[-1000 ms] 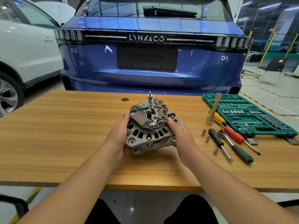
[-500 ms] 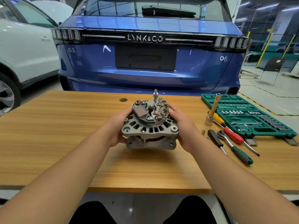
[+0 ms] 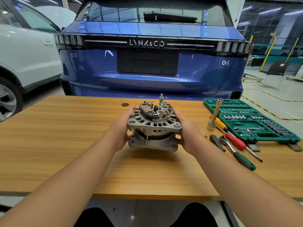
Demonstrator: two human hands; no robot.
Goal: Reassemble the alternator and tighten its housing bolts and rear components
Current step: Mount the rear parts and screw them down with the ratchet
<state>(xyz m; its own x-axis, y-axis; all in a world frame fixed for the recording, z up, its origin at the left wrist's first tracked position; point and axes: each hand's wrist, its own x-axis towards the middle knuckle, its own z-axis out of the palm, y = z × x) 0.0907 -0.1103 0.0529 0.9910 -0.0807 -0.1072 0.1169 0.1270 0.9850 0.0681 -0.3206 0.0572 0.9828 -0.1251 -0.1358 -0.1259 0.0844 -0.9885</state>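
Observation:
The grey alternator stands upright on the wooden table, rear end up. Its rear shows a brown regulator block, copper rectifier parts and a threaded stud sticking up. A gap with dark windings shows between the upper and lower housing halves. My left hand grips the housing's left side. On the right side my right hand grips it, fingers curled round the rim.
To the right lie a black-handled screwdriver, a ratchet with green grip, a red-handled screwdriver, a yellow-handled tool and an upright socket extension. An open green socket case sits at the far right. A blue car is parked behind the table.
The alternator has been tipped from leaning toward me to standing upright, and both hands shifted to its sides.

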